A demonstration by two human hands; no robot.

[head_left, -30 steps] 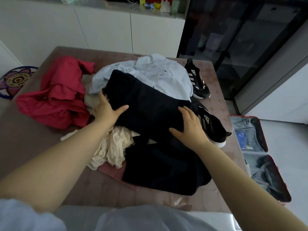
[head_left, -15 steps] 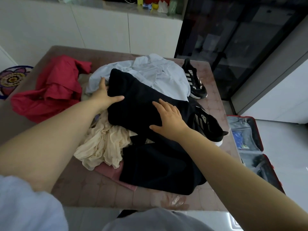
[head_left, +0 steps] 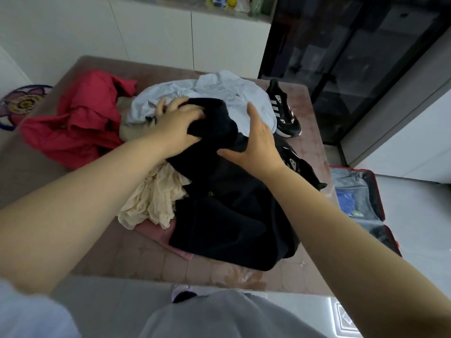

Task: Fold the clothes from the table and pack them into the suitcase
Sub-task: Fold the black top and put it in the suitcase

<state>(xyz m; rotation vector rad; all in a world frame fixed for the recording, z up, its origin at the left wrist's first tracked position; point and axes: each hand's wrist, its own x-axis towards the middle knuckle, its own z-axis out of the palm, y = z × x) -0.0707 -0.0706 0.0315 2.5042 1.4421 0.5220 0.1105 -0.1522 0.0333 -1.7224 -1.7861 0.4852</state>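
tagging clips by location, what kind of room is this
Probably a home, maybe a kitchen-dining area: white cabinets line the wall, a dark glass-fronted unit stands at right, clothes lie heaped on a table.

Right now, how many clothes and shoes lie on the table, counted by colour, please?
Red: 1, the red garment
Light blue: 1, the shirt
Cream: 1, the crumpled cloth
Pink: 1, the pink cloth under the black one
Black: 3, the black garment, the far sneaker, the near sneaker
Total: 7; the beige patch beside the shirt may be an eighth.
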